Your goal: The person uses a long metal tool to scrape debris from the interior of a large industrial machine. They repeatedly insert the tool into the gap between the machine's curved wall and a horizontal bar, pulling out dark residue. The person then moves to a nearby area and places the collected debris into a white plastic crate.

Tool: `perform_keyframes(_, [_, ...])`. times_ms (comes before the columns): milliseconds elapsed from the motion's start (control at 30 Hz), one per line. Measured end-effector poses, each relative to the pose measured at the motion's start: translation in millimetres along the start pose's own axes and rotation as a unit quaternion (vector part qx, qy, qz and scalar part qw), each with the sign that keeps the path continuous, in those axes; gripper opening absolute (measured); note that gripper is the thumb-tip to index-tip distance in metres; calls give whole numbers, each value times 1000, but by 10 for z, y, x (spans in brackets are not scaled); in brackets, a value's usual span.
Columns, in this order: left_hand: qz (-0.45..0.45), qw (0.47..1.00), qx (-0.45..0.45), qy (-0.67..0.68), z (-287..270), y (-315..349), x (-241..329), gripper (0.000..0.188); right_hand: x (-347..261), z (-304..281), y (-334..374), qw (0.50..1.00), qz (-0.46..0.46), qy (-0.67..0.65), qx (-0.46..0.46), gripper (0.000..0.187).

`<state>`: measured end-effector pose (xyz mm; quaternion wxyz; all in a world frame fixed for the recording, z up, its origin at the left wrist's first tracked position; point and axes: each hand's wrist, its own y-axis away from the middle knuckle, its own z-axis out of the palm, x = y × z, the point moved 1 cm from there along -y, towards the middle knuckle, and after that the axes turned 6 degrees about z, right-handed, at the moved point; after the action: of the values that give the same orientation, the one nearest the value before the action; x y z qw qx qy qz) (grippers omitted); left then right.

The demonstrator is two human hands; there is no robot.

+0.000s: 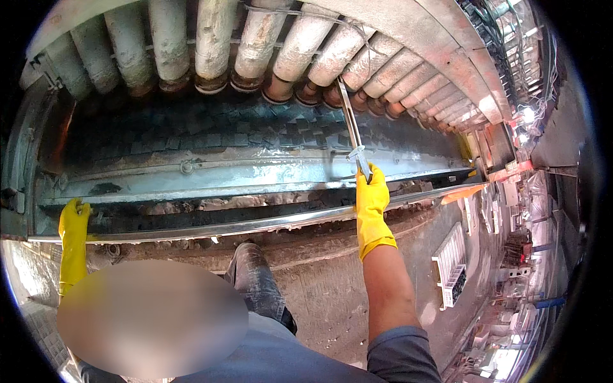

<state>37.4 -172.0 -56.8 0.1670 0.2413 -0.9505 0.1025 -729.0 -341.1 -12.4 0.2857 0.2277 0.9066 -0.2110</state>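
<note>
Yellow rubber gloves cover both of my hands. My right hand (371, 198) is wrapped round the near end of a long, flat metal tool (349, 118) that resembles a large caliper, with a slot along it and a crosspiece near my fingers. The tool slants away from me over the machine's trough, its far tip by the lower ends of the big rollers. At the far left, my left hand (75, 220) is curled closed beside the trough's front edge; whatever its fingers hold, if anything, is hidden. Small dark tiles (214, 139) lie in rows inside the trough.
A row of thick, worn cylinders (214, 45) hangs over the trough's far side. A shiny metal rail (255, 231) runs along the near side. To the right, a white slatted rack (451, 262) lies on the floor (325, 300). Cables and lights crowd the far right.
</note>
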Motion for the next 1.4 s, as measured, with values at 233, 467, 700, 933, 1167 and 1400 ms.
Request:
perform_keyframes(233, [148, 988, 5, 37, -9, 753, 1708, 38, 330, 16, 42, 999, -27, -44, 18, 40])
perform_keyframes(467, [462, 861, -181, 111, 599, 1745, 3856, 58, 330, -113, 213, 999, -2, -46, -6, 37])
perform_keyframes(700, [466, 846, -234, 114, 1466, 2482, 5439, 50, 420, -218, 390, 996, -37, -79, -30, 36])
perform_keyframes(933, [422, 866, -251, 91, 1665, 2620, 5981, 25, 600, -192, 394, 982, -100, -156, -31, 36])
perform_keyframes(1167, [432, 879, -202, -4, 1407, 2530, 5921, 38, 411, -692, 508, 832, 8, -471, -292, 20])
perform_keyframes(1400, [416, 884, -193, -92, 1170, 2443, 5923, 52, 2295, -1466, 1632, 818, 166, -392, -387, 39])
